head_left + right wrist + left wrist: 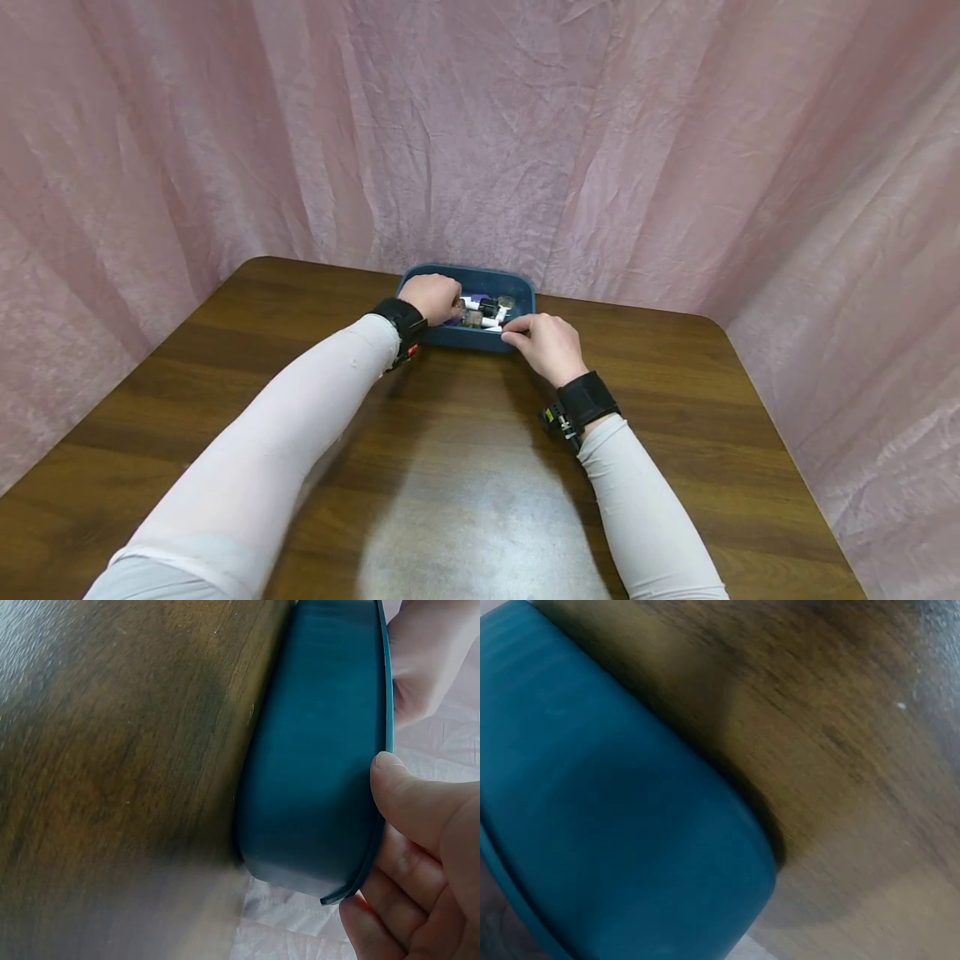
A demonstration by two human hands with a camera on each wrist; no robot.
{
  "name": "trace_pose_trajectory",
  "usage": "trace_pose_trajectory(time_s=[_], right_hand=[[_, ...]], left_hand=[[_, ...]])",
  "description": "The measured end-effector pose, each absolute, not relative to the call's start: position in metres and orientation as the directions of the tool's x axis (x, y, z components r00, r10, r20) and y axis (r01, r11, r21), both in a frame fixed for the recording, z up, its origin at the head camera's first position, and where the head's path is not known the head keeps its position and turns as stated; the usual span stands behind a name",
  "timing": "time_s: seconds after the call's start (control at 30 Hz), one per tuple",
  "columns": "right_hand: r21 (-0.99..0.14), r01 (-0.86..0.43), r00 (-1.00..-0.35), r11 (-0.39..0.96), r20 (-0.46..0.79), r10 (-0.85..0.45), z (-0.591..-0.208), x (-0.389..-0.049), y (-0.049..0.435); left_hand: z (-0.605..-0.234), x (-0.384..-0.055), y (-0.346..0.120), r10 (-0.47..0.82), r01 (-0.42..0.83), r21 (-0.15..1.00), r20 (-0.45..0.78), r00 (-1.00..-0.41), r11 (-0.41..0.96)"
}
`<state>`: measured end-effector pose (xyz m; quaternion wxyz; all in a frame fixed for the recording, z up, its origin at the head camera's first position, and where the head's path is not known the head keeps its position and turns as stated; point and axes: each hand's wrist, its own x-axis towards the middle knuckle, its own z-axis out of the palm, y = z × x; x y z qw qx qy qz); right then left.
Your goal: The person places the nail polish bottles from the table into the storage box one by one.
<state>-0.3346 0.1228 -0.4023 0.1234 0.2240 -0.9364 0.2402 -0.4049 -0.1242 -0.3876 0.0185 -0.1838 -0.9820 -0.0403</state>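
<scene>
A dark blue plastic bin (468, 337) sits near the table's far edge. Inside it lie several small items, among them a black one (488, 307), a purple one (480, 297) and clear and white pieces. My left hand (431, 297) reaches over the front left of the bin, its fingers down among the contents and mostly hidden. At the front right corner, my right hand (551, 346) pinches the rim, thumb (401, 784) outside and fingers on the inner side. The bin's outer wall (622, 802) fills much of the left wrist view.
The bin stands on a brown wood-grain table (645, 392) with a glare patch in front. Pink curtains (480, 142) hang close behind it and along both sides. Black wrist straps (587, 400) with small devices are worn on both wrists.
</scene>
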Motion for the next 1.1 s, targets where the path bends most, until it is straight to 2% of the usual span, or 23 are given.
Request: trace_pose_trajectory(time_s=[0.43,0.83,1.1], right_hand=[[-0.395,-0.479,-0.87,0.784,0.334,-0.363,-0.402,-0.334,0.123],[-0.404,-0.468,-0.877,0.786,0.32,-0.357,-0.404,-0.334,0.131],[-0.382,-0.51,-0.853,0.771,0.338,-0.397,-0.41,-0.335,0.131]], left_hand=[[-0.385,-0.398,-0.129,0.354,0.356,0.079,0.038,-0.935,0.931],[-0.38,-0.373,-0.135,0.316,0.338,0.138,0.157,-0.936,0.931],[-0.378,-0.35,-0.145,0.321,0.347,0.084,0.232,-0.918,0.934]])
